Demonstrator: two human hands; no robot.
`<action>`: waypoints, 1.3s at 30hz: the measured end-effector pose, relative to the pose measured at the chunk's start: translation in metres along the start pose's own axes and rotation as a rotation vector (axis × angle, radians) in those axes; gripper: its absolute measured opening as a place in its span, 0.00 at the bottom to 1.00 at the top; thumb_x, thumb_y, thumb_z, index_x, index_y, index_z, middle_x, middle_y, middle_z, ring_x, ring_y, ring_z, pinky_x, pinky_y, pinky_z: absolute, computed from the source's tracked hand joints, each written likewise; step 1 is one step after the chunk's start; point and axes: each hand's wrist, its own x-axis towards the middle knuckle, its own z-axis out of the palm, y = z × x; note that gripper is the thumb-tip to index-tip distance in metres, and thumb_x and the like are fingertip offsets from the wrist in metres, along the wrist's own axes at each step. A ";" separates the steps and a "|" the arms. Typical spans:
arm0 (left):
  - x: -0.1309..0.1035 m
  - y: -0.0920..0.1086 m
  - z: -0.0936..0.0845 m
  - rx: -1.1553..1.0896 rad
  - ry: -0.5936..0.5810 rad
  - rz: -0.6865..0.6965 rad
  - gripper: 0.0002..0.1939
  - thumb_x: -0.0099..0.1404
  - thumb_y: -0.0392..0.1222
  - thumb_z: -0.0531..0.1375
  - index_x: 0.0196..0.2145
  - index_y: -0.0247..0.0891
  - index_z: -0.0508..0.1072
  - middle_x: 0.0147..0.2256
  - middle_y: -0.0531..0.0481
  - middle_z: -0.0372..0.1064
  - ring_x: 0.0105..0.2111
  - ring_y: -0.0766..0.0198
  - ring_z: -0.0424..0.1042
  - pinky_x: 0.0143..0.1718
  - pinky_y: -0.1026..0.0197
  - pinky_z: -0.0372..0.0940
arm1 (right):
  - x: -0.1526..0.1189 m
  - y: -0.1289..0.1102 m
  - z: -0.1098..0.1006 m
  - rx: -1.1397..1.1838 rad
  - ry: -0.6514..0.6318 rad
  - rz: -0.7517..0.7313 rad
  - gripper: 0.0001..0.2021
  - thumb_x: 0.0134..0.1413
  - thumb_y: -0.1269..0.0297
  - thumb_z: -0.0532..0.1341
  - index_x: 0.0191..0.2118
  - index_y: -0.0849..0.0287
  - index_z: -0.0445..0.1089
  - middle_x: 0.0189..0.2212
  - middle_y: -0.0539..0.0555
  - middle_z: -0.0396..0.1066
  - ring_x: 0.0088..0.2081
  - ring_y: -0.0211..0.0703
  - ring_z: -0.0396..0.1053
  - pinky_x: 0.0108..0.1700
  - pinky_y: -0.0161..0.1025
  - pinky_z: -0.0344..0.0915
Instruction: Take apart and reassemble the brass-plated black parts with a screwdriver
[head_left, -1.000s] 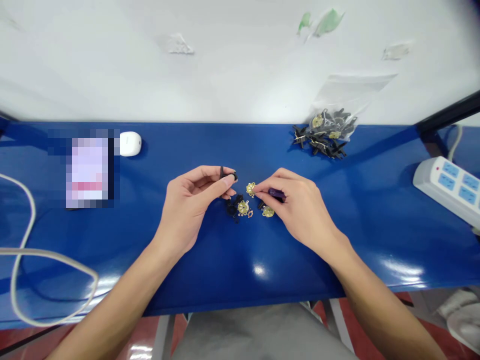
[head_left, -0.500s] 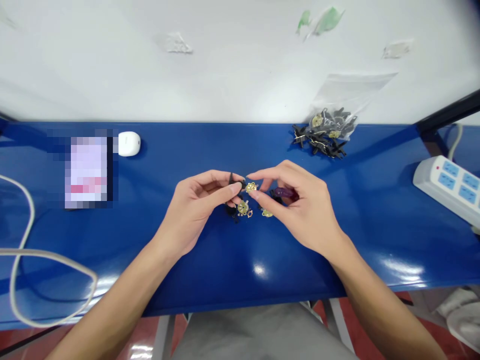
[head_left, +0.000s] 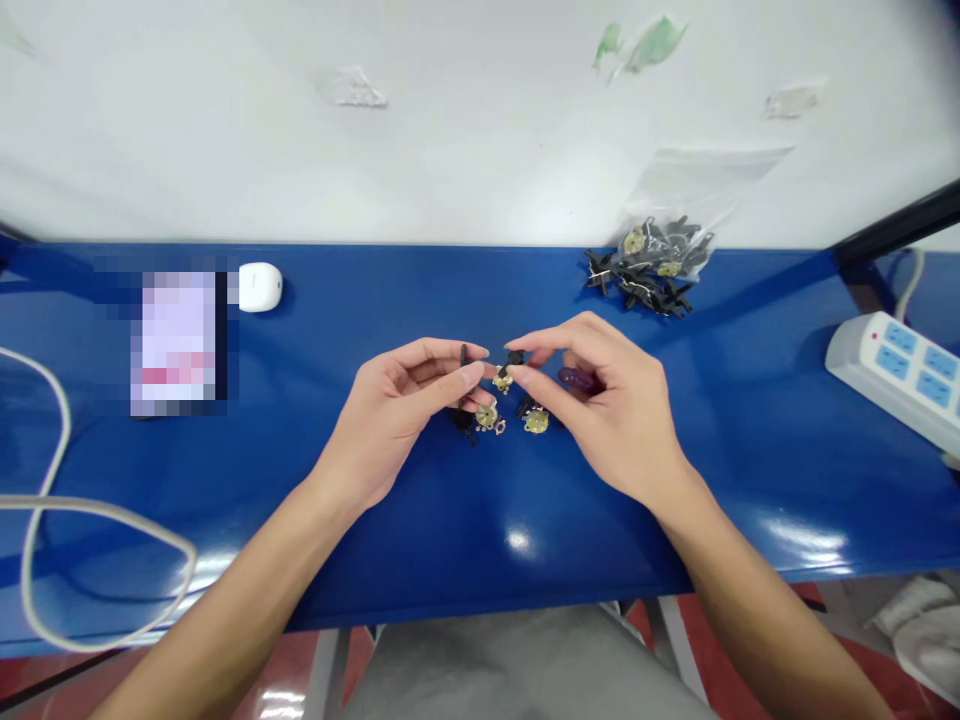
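Note:
My left hand (head_left: 409,405) pinches a thin black piece (head_left: 463,362) between thumb and fingers. Between my right hand's (head_left: 600,395) thumb and index fingertip is a small black part (head_left: 515,358), apart from the left fingertips. A dark purple object (head_left: 579,380), perhaps a tool handle, is tucked in the right palm under curled fingers. Just below the black part appears a gold metal disc (head_left: 502,380). Another gold disc (head_left: 487,415) lies between the hands beside a small copper-coloured ring (head_left: 500,427) and a black part (head_left: 463,420). A third disc (head_left: 535,421) rests nearer the right hand.
A pile of black parts (head_left: 641,288) lies at the back right, by a clear plastic bag (head_left: 694,235) holding similar parts. A power strip (head_left: 900,365) stands far right. To the left are a blurred screen (head_left: 176,340), a white case (head_left: 260,287) and a cable (head_left: 64,410).
My right hand has shifted slightly right and up; a black part shows at its fingertips where a gold disc was. The dark round part at my left fingertips no longer shows there.

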 end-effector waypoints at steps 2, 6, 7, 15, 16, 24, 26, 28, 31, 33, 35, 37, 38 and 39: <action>0.000 0.000 0.000 0.008 0.030 0.022 0.08 0.69 0.42 0.80 0.43 0.39 0.91 0.43 0.45 0.87 0.38 0.60 0.85 0.46 0.59 0.78 | 0.002 0.002 -0.002 -0.041 0.022 0.026 0.06 0.74 0.64 0.71 0.51 0.50 0.85 0.42 0.51 0.79 0.35 0.41 0.71 0.37 0.42 0.70; 0.000 0.000 0.000 0.011 0.065 0.056 0.06 0.69 0.41 0.80 0.43 0.40 0.92 0.43 0.48 0.86 0.39 0.60 0.85 0.49 0.59 0.78 | 0.005 0.008 -0.005 -0.121 0.021 0.092 0.06 0.71 0.64 0.71 0.49 0.51 0.87 0.42 0.53 0.82 0.35 0.43 0.75 0.38 0.43 0.71; 0.000 0.001 0.000 0.011 0.069 0.059 0.06 0.69 0.41 0.80 0.43 0.40 0.92 0.42 0.48 0.86 0.39 0.60 0.86 0.49 0.59 0.78 | 0.006 0.010 -0.005 -0.129 0.011 0.103 0.06 0.70 0.65 0.71 0.48 0.51 0.87 0.42 0.53 0.83 0.36 0.44 0.76 0.39 0.44 0.71; -0.001 0.001 0.002 -0.006 0.078 0.060 0.06 0.68 0.40 0.80 0.41 0.40 0.92 0.42 0.47 0.86 0.38 0.60 0.86 0.48 0.57 0.79 | 0.006 0.009 -0.002 -0.091 0.011 0.172 0.07 0.65 0.65 0.71 0.46 0.53 0.86 0.37 0.50 0.86 0.29 0.41 0.73 0.34 0.41 0.69; -0.001 0.001 0.002 -0.008 0.081 0.061 0.05 0.68 0.40 0.80 0.41 0.40 0.92 0.43 0.47 0.86 0.38 0.60 0.86 0.48 0.57 0.79 | 0.006 0.009 -0.002 -0.088 0.017 0.174 0.07 0.65 0.65 0.71 0.46 0.53 0.86 0.37 0.50 0.86 0.29 0.40 0.73 0.34 0.41 0.69; 0.000 0.001 0.001 -0.015 0.086 0.061 0.06 0.67 0.41 0.81 0.40 0.40 0.92 0.46 0.46 0.87 0.38 0.60 0.85 0.47 0.57 0.79 | 0.006 0.012 -0.004 -0.114 0.007 0.170 0.08 0.62 0.67 0.71 0.46 0.53 0.85 0.38 0.51 0.87 0.35 0.45 0.80 0.38 0.43 0.71; 0.000 0.001 0.001 -0.017 0.083 0.060 0.06 0.67 0.40 0.81 0.40 0.40 0.92 0.45 0.46 0.87 0.38 0.60 0.86 0.47 0.57 0.79 | 0.006 0.013 -0.004 -0.148 -0.004 0.168 0.09 0.63 0.69 0.70 0.47 0.53 0.86 0.39 0.51 0.87 0.36 0.45 0.81 0.40 0.44 0.72; 0.000 0.001 0.000 -0.018 0.082 0.060 0.05 0.67 0.40 0.81 0.40 0.40 0.92 0.44 0.47 0.86 0.38 0.60 0.86 0.47 0.58 0.79 | 0.005 0.014 -0.005 -0.183 -0.020 0.162 0.11 0.64 0.71 0.69 0.48 0.52 0.86 0.41 0.51 0.88 0.37 0.46 0.81 0.41 0.46 0.73; 0.000 0.002 0.001 -0.018 0.086 0.060 0.05 0.67 0.40 0.81 0.40 0.40 0.92 0.43 0.47 0.86 0.37 0.60 0.85 0.47 0.57 0.79 | 0.006 0.016 -0.006 -0.226 -0.048 0.142 0.12 0.65 0.71 0.68 0.49 0.51 0.86 0.45 0.52 0.88 0.41 0.50 0.83 0.44 0.47 0.73; 0.000 0.002 0.002 -0.016 0.088 0.058 0.06 0.67 0.40 0.81 0.40 0.40 0.92 0.42 0.47 0.86 0.37 0.60 0.85 0.47 0.56 0.79 | 0.006 0.017 -0.007 -0.249 -0.067 0.128 0.11 0.66 0.70 0.69 0.49 0.50 0.86 0.46 0.53 0.87 0.43 0.51 0.83 0.44 0.48 0.73; 0.000 0.002 0.002 -0.015 0.090 0.057 0.06 0.66 0.41 0.81 0.40 0.40 0.92 0.42 0.47 0.86 0.37 0.59 0.85 0.47 0.56 0.79 | 0.006 0.018 -0.008 -0.270 -0.084 0.118 0.10 0.67 0.69 0.70 0.49 0.50 0.87 0.46 0.53 0.86 0.42 0.50 0.81 0.44 0.49 0.73; 0.000 0.002 0.002 -0.016 0.093 0.057 0.06 0.66 0.41 0.81 0.40 0.40 0.92 0.42 0.47 0.86 0.37 0.59 0.85 0.47 0.55 0.79 | 0.005 0.019 -0.008 -0.286 -0.097 0.118 0.09 0.69 0.68 0.70 0.49 0.49 0.87 0.47 0.54 0.85 0.39 0.49 0.80 0.43 0.49 0.73; 0.000 0.002 0.002 -0.018 0.095 0.058 0.06 0.66 0.41 0.81 0.40 0.40 0.92 0.42 0.47 0.86 0.37 0.59 0.85 0.47 0.56 0.79 | 0.005 0.019 -0.008 -0.292 -0.105 0.120 0.10 0.69 0.67 0.70 0.50 0.49 0.87 0.47 0.54 0.84 0.39 0.48 0.79 0.42 0.49 0.73; 0.000 0.002 0.002 -0.021 0.096 0.059 0.06 0.66 0.41 0.81 0.39 0.40 0.92 0.43 0.47 0.87 0.37 0.60 0.85 0.46 0.56 0.79 | 0.005 0.020 -0.008 -0.298 -0.114 0.122 0.10 0.69 0.67 0.70 0.50 0.49 0.87 0.47 0.54 0.84 0.39 0.48 0.79 0.42 0.49 0.73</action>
